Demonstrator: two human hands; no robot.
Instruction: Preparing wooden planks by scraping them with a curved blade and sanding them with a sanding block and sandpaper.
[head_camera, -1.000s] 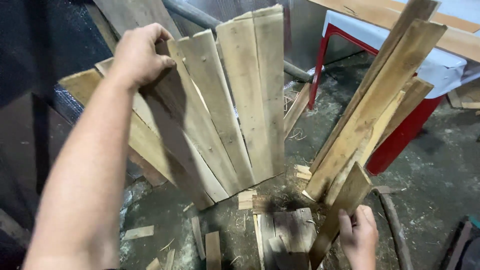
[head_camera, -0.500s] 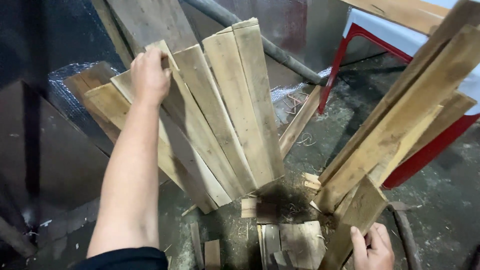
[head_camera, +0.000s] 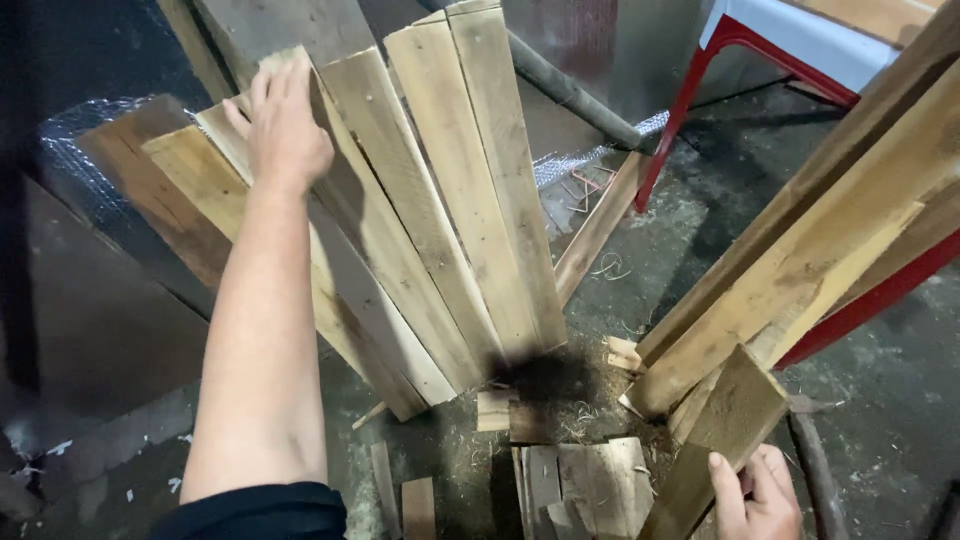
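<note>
Planks (head_camera: 440, 200) are leaning fanned on the littered concrete floor (head_camera: 700, 250); left hand (head_camera: 285, 130) is resting flat on them, right hand (head_camera: 755, 495) is grasping a board (head_camera: 720, 430).

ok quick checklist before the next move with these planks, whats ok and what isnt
1. Left hand flat on the leaning planks: ok.
2. Right hand gripping the short plank: ok.
3. Leaning planks fanned unevenly, footing stable: cannot tell.
4. Right stack resting against the red stool, secure: cannot tell.
5. Floor clear of offcuts: not ok, scraps and shavings underfoot.
6. Hands protected: not ok, both bare.
</note>
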